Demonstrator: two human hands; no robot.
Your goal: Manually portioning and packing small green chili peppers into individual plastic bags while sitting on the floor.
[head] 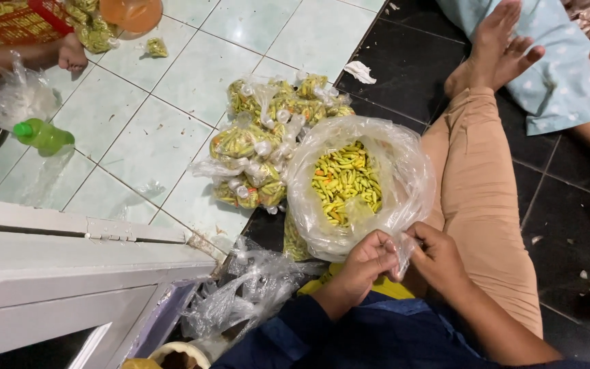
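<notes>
A large clear plastic bag (360,184) of yellow-green chillies sits open on the floor (172,123) beside the person's leg. Behind it lies a pile of small tied chilli packets (268,140). Left hand (367,263) and right hand (438,256) both pinch the bag's near rim, fingers clenched on the plastic.

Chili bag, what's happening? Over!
Both hands, left hand and right hand, pinch the big bag's rim. Yellow-green chilies inside. Tied small bags piled beside. Over.
</notes>
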